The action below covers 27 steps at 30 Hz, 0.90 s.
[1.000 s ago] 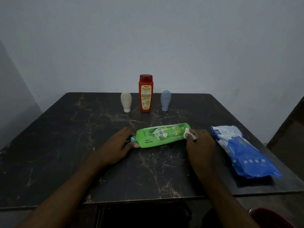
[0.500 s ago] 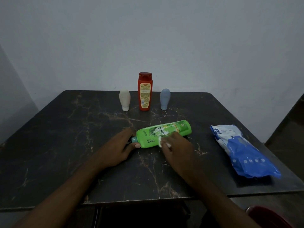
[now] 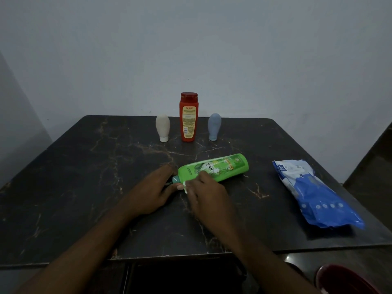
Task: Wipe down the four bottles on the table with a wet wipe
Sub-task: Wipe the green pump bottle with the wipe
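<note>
Green bottle (image 3: 220, 168): flat on table (image 3: 84, 187), cap toward left edge, base toward right edge; my left hand (image 3: 148, 194) grips its cap end, my right hand (image 3: 207, 200) pinches wet wipe (image 3: 185, 186) beside the cap.

four bottles (image 3: 220, 167) (image 3: 188, 122) (image 3: 162, 126) (image 3: 214, 125) (one lying down), one wipe (image 3: 185, 186), one wipes pack (image 3: 314, 192).

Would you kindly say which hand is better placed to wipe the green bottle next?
Probably the right hand: it holds the white wet wipe on the green plastic bottle, while the left hand grips the teal cap.
</note>
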### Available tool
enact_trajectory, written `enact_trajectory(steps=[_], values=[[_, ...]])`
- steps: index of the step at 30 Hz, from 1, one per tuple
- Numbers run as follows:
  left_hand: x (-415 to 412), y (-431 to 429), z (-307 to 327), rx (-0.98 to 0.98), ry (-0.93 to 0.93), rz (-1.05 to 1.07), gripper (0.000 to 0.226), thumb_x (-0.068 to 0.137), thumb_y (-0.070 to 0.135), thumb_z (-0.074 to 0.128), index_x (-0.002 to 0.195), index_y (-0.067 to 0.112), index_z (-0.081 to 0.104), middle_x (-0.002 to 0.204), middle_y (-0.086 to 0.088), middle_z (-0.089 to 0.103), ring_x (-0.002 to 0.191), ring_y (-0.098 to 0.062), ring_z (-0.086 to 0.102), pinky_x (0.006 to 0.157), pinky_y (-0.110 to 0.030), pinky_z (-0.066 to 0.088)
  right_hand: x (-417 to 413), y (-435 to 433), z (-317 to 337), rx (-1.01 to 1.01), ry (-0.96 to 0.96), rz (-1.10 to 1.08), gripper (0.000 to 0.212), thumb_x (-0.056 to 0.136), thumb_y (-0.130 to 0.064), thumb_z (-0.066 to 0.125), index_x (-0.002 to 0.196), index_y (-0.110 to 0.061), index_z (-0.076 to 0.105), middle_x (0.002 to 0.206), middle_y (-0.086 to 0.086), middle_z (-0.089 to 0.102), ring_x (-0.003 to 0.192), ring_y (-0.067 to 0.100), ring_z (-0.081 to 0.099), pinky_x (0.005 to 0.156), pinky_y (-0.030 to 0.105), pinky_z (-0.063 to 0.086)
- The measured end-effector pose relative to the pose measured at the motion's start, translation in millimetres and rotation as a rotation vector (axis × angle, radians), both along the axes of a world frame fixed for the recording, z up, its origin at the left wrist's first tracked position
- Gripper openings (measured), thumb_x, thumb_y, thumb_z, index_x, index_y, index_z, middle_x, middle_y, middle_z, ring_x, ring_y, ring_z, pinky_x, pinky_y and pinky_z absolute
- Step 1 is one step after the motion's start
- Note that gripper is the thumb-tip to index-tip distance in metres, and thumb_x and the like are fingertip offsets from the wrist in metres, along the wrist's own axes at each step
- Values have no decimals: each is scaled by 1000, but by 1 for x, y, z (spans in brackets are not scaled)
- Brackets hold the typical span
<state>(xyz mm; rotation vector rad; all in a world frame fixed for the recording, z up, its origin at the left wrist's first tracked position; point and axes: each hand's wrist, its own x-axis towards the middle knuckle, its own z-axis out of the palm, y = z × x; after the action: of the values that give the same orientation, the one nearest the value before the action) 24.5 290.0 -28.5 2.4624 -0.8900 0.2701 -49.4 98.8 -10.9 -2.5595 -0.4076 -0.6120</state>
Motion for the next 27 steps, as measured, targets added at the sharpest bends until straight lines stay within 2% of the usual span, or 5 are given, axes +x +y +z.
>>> enact_trajectory(steps=[3, 9, 15, 22, 27], values=[[2, 3, -3, 1, 9, 4, 44, 97, 60, 43, 125, 27, 51, 110, 20, 50, 93, 10, 49, 78, -15, 39, 0, 4, -1, -52, -28, 7, 14, 94, -24, 52, 94, -16, 63, 97, -1, 52, 70, 16, 55, 59, 30, 45], [3, 2, -1, -23, 18, -28, 40, 98, 60, 44, 117, 27, 55, 105, 14, 56, 91, -3, 56, 77, -28, 49, 7, -51, 4, 33, 61, -109, 20, 99, -20, 47, 108, -16, 65, 108, -1, 56, 86, 9, 55, 79, 29, 52], [2, 3, 0, -22, 34, -5, 55, 96, 67, 37, 127, 25, 55, 113, 10, 60, 97, -4, 58, 84, -34, 52, 35, -129, 4, 297, 141, -345, 8, 91, -23, 61, 85, -28, 61, 87, -5, 61, 81, 8, 56, 70, 28, 45], [-1, 2, 3, -9, 42, 12, 65, 92, 74, 32, 130, 25, 54, 117, 10, 60, 99, -1, 56, 86, -29, 51, 20, -99, 10, 425, 188, -318, 5, 87, -21, 66, 84, -23, 64, 86, -6, 64, 80, 9, 60, 69, 29, 50], [-5, 3, 4, -13, 33, 15, 72, 88, 80, 28, 133, 29, 51, 121, 20, 53, 102, 3, 52, 85, -10, 40, 3, -36, 1, 214, 141, -98, 7, 92, -20, 60, 88, -25, 62, 93, -15, 53, 84, -3, 50, 65, 8, 35]])
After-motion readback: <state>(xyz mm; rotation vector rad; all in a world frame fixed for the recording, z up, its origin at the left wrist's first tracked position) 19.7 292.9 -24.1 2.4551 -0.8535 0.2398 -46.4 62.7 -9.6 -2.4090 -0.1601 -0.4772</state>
